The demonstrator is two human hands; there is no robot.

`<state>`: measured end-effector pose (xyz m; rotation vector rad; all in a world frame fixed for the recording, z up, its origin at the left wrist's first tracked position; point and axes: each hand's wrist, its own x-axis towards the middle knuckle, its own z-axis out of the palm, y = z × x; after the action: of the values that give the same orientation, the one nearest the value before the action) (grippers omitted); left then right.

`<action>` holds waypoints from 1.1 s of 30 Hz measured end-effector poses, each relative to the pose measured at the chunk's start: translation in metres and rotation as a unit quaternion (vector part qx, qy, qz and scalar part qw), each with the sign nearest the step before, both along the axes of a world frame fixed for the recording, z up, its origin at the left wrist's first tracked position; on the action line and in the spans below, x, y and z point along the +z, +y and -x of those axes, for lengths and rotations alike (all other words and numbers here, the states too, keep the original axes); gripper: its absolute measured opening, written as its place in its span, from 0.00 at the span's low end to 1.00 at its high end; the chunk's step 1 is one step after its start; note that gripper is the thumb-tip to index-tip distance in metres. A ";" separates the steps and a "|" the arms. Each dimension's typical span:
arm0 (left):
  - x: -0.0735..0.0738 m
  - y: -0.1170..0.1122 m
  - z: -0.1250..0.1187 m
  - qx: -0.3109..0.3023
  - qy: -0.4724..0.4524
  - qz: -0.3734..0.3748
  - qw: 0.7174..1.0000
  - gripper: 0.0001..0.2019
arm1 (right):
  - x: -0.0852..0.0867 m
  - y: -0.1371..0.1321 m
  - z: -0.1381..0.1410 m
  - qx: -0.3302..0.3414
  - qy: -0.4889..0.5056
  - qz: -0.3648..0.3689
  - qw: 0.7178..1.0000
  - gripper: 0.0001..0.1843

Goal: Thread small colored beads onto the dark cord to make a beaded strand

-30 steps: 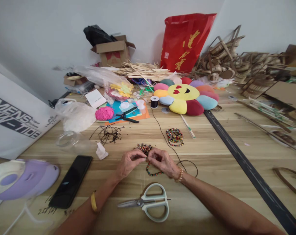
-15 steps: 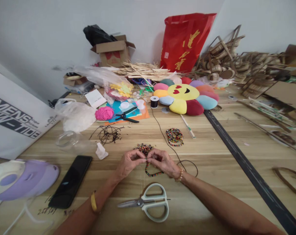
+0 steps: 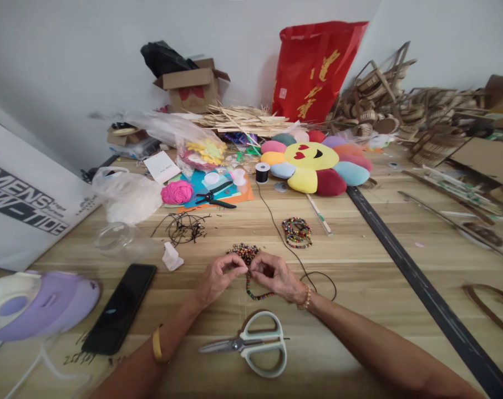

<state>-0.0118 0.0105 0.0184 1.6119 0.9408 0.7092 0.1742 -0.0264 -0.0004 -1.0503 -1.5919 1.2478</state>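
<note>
Right hand pinches a multicoloured round-bead strand, left hand pinched narrow beside it; probably threading, steady aim needed next.

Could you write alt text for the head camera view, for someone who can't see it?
A person's left hand and right hand nearly meet, fingertips pinched, at the end of a string of colorful beads above a wooden table. Loose beads lie just beyond, with scissors nearer the viewer. Farther back sit a flower-shaped cushion and a red bag.
</note>
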 end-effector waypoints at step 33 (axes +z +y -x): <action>-0.007 -0.006 -0.003 -0.061 -0.040 0.052 0.996 0.11 | 0.028 0.000 -0.002 -0.001 -0.033 0.010 0.999 0.13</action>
<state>-0.0087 0.0048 0.0119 1.5245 0.8017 0.6243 0.1758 -0.0266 0.0275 -1.1155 -1.6300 1.2418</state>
